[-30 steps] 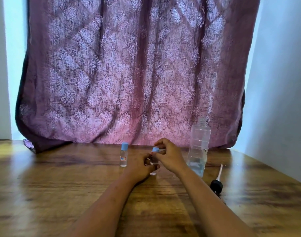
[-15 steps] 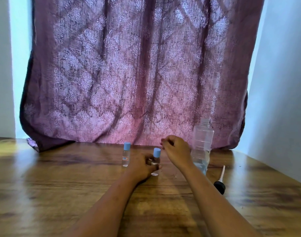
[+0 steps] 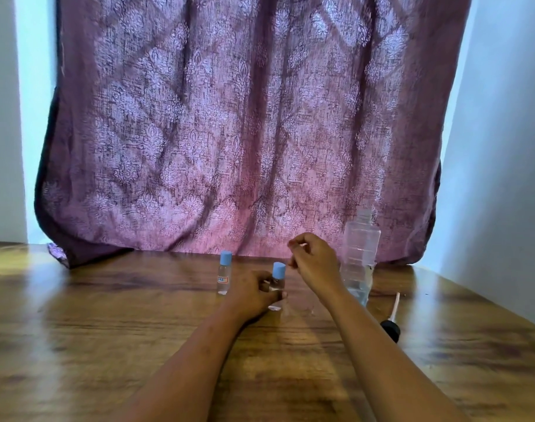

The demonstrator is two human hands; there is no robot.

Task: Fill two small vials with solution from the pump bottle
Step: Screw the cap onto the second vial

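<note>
Left hand [image 3: 254,292] pinched the near vial [image 3: 277,284], blue cap on, upright on the table [image 3: 108,345]. Right hand [image 3: 314,260] hovered just above-right, fingers curled together, not clearly holding anything. Second capped vial [image 3: 224,274] stood just left; its label was unreadable. Uncapped bottle [image 3: 359,260] stood right; pump head [image 3: 391,324] lay near the right edge. Front of table was open.

Two bare forearms, sleeveless, no rings or watch.

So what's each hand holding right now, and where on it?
Left hand grips the nearer vial around its clear body, below the blue cap. Right hand is curled, apparently empty.
</note>
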